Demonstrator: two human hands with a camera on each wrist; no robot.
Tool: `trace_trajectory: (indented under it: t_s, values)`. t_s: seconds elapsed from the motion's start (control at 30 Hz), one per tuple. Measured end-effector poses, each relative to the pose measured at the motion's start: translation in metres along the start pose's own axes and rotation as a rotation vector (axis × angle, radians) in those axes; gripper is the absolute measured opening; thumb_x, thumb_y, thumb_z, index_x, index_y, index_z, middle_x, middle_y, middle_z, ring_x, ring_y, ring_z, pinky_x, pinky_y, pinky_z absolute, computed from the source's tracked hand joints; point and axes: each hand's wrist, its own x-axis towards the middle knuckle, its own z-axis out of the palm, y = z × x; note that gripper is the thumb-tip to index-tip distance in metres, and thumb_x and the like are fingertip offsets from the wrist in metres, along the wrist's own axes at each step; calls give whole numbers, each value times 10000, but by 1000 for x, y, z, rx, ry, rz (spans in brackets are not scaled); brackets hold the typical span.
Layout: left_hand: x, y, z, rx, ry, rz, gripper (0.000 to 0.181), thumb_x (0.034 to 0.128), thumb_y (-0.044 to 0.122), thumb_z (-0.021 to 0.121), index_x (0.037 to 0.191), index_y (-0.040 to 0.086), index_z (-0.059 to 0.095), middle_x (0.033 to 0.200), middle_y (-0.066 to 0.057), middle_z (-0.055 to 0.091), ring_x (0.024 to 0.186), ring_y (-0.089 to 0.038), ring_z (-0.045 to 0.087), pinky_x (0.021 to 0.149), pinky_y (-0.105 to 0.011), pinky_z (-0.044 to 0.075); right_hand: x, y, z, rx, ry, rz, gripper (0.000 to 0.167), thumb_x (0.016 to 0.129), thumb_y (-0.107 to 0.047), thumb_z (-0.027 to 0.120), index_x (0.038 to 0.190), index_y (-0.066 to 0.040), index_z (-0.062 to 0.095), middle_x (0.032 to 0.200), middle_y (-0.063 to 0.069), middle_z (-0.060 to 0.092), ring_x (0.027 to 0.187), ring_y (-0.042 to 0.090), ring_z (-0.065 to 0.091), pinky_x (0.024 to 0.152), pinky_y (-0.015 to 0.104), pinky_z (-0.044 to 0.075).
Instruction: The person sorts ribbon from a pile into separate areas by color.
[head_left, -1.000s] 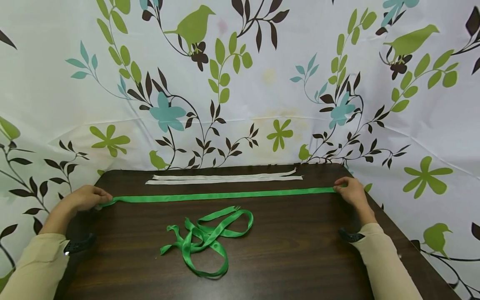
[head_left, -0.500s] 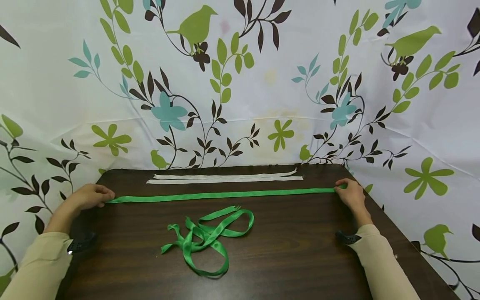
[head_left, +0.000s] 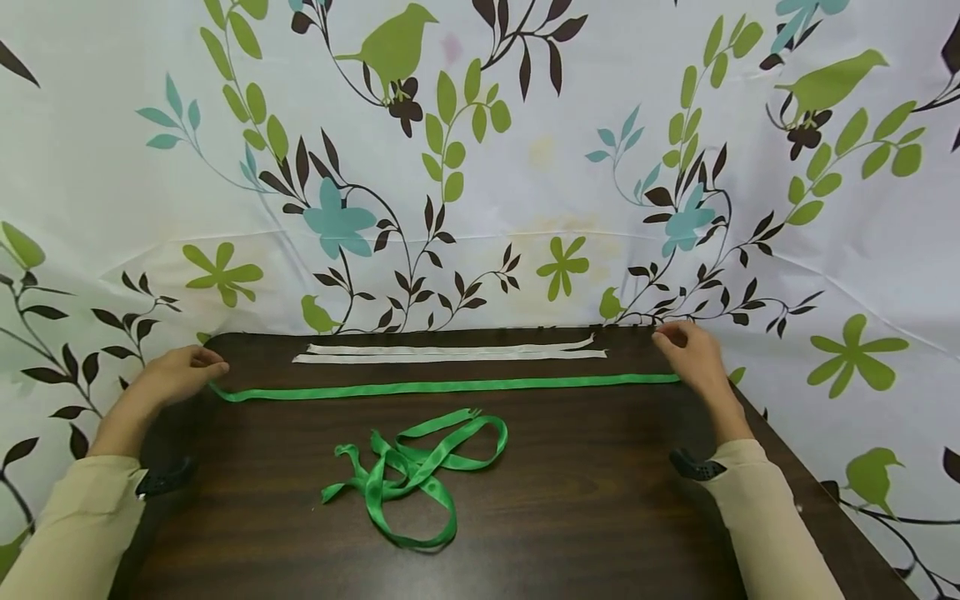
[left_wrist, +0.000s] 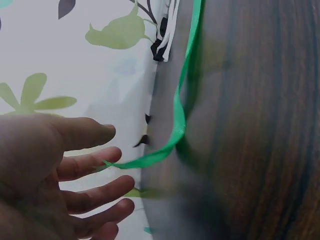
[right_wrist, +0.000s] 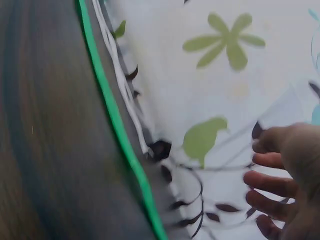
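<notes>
A long green ribbon (head_left: 450, 387) stretches nearly straight across the dark wooden table. My left hand (head_left: 176, 375) is at its left end, fingers relaxed and thumb apart; in the left wrist view the frayed ribbon end (left_wrist: 135, 163) is at the index fingertip, not pinched. Past the ribbon's right end, my right hand (head_left: 693, 358) is raised, its loosely bent fingers apart from the ribbon. The right wrist view has this hand (right_wrist: 280, 185) in front of the patterned cloth, holding nothing. Nearer the middle lies a loose, looped heap of green ribbon (head_left: 442, 462).
Behind the straight ribbon, white strips (head_left: 450, 357) lie side by side near the back edge of the table (head_left: 585, 500). A white cloth (head_left: 525, 167) printed with birds and leaves hangs behind. Dark bands (head_left: 168, 477) sit at both wrists.
Both hands held the ribbon's ends at the table before. Now the right hand has let go and moved up toward the back; the left hand has loosened and lifted slightly.
</notes>
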Motion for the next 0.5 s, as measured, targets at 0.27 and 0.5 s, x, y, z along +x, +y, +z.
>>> trace_trajectory:
  t_s: [0.27,0.5]
  values:
    - [-3,38,-4,1,179,150,411,1063,270,537,1205,-116,555,1140,-382,601,1022,-550,568,764,-617,454,-3,-62,22,109,-183,-133,334,1038,-327,629,1213,-45,674,1149,136,666,1041,337,621,854,540,471]
    - [-5,78,4,-33,278,267,324,1041,213,592,1186,-76,616,1059,-283,670,967,-458,627,785,-593,458,-17,-117,45,155,-309,-269,234,1016,-297,672,1152,-110,708,1067,16,683,979,207,636,816,439,526]
